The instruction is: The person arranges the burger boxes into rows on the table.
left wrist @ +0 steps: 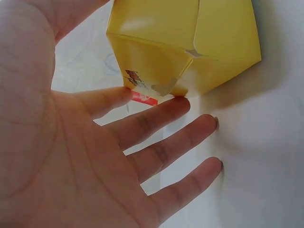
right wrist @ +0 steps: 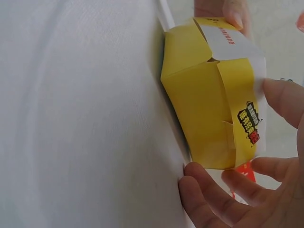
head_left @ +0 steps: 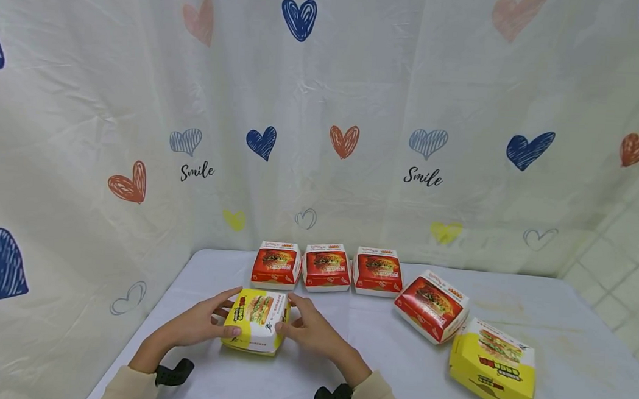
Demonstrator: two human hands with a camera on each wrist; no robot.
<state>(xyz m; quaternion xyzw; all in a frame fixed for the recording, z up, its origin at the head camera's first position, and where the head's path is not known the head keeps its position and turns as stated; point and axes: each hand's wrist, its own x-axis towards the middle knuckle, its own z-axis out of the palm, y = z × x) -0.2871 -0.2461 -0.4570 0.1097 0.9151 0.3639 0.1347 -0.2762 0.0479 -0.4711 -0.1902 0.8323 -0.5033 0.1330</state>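
A yellow-and-white burger box (head_left: 258, 327), its lid closed, stands low over the white cloth in front of me. My left hand (head_left: 196, 321) holds its left side, thumb at the near edge and index finger at the far corner. In the left wrist view the other fingers of that hand spread beside the box (left wrist: 156, 28), tips close to the cloth. On the opposite side, my right hand (head_left: 314, 332) grips with the thumb on the near right edge and the index finger at the back corner. The right wrist view shows the box's yellow side (right wrist: 199, 114) with a tucked tab.
Three red burger boxes (head_left: 327, 269) line the table's back edge. At the right lie a tilted red box (head_left: 432, 307) and another yellow box (head_left: 493, 369), close together. A white curtain (head_left: 370, 93) with hearts hangs behind the cloth-covered table (head_left: 396, 375).
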